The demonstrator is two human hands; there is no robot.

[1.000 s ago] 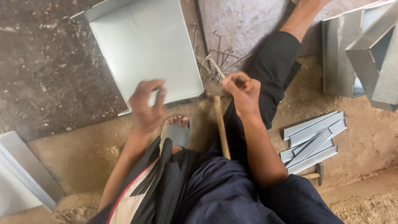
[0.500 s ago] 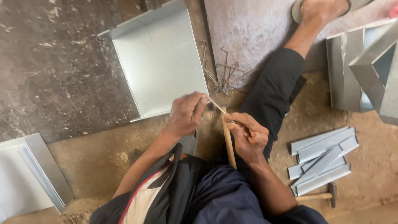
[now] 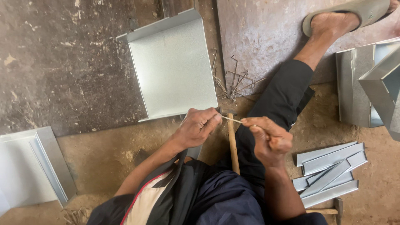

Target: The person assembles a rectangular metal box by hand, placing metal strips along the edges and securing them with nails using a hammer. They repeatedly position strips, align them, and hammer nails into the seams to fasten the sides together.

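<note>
I sit on the ground with my right leg stretched out. My left hand [image 3: 199,126] and my right hand [image 3: 268,137] pinch the two ends of a thin pale wire [image 3: 231,120] held taut between them. Under the wire lies a hammer with a wooden handle [image 3: 233,146], its head near the corner of a folded sheet-metal tray [image 3: 173,66]. The tray lies flat on the floor just beyond my left hand.
Bent wire scraps [image 3: 235,81] lie beside the tray. Several flat metal strips [image 3: 329,173] are stacked at my right, with a second hammer [image 3: 329,209] below them. Folded metal pieces stand at the right edge [image 3: 371,83] and lie at the lower left [image 3: 33,166].
My hands have come together from apart. Both now grip the wire, pulled straight between them. The view has shifted down and back a little.
</note>
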